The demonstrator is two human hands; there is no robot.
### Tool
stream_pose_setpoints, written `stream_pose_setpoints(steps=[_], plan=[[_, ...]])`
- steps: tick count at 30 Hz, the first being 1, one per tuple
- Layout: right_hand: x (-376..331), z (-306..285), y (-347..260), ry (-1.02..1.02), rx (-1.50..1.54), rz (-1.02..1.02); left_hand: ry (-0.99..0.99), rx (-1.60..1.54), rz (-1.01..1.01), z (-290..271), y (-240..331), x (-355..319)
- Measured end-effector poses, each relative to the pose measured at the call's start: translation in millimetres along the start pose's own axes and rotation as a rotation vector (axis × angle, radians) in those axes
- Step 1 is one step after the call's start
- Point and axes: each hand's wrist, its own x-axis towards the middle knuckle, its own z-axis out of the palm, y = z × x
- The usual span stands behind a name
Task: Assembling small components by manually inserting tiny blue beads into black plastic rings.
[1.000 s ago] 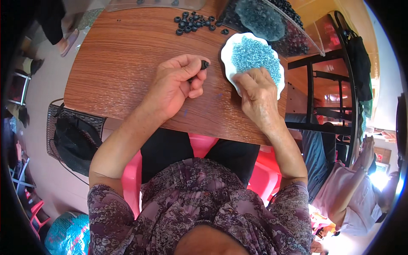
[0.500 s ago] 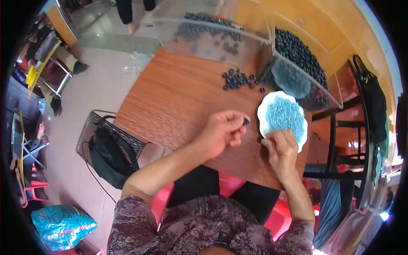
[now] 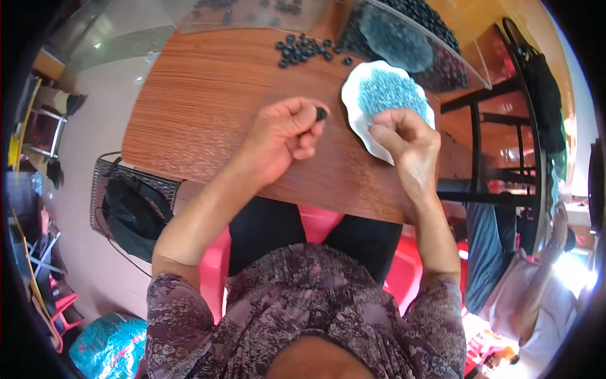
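Note:
My left hand (image 3: 274, 142) is closed above the wooden table (image 3: 196, 95), pinching a small black ring-like part (image 3: 321, 114) between thumb and forefinger. Over the near edge of a white scalloped plate (image 3: 351, 104), my right hand (image 3: 411, 148) has thumb and forefinger pressed together; what they hold, if anything, is too small to make out. Many tiny clear, bluish pieces (image 3: 388, 88) cover the plate. Beyond the hands, several more black ring-like parts (image 3: 303, 49) lie loose on the tabletop.
Behind the plate stands a clear plastic bin (image 3: 442, 82) full of black parts; a second clear bin (image 3: 252, 22) is at the far edge. A black bag (image 3: 132, 211) rests in a wire basket at left. On the right are a black metal frame (image 3: 475, 142) and another person (image 3: 499, 265).
The view has tilted, so table, plate and bins sit higher in it. My left hand still pinches the black part; my right fingertips remain together over the plate.

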Motion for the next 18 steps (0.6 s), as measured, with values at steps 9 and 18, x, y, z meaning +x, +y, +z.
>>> stream_pose_setpoints(steps=[9,18], plan=[[-4,7,-1,-0.064,0.143,-0.006,0.002,0.041,-0.004,2,-11,-2],[-4,31,-5,-0.074,0.054,-0.213,0.033,0.042,-0.004,5,-11,-4]])
